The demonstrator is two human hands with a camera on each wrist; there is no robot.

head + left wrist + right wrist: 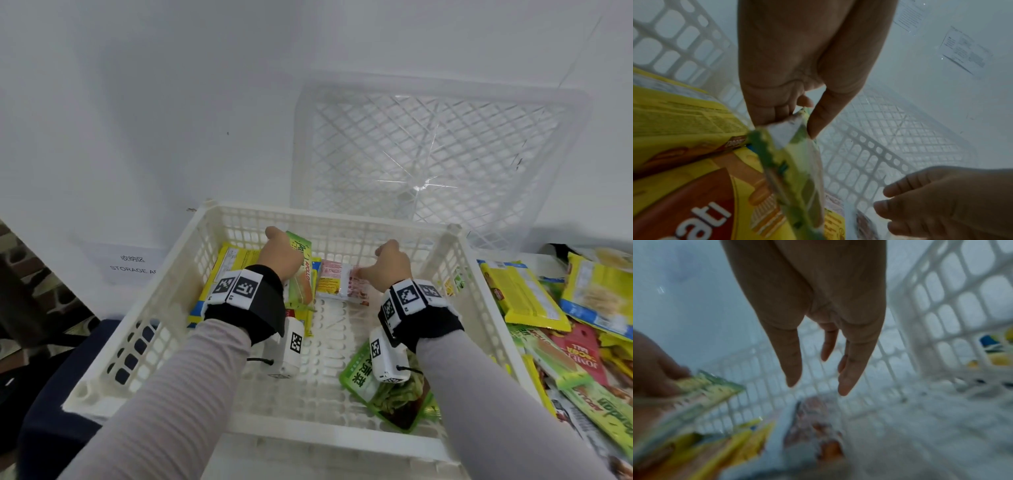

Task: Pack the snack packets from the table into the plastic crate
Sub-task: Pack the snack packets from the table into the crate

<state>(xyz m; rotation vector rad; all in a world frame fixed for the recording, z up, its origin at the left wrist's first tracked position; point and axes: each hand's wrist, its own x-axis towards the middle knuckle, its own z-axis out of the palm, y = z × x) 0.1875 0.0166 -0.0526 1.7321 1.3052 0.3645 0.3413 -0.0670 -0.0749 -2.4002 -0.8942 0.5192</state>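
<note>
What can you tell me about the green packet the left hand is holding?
The green packet is a long, thin snack wrapper of shiny plastic film, light green with a darker green zigzag-cut end and a picture of an orange-and-cream layered wafer or cake. It stands on edge inside the white plastic crate, leaning beside the yellow packets. The left hand pinches its top end between thumb and fingers. The right hand is not touching it.

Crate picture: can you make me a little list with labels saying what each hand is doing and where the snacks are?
left hand: pinches a light green snack packet, standing on edge
right hand: fingers straight, no grip, over a pink and white packet
white plastic lattice crate: holds several packets
table pile: many packets wait to the crate's right
</note>
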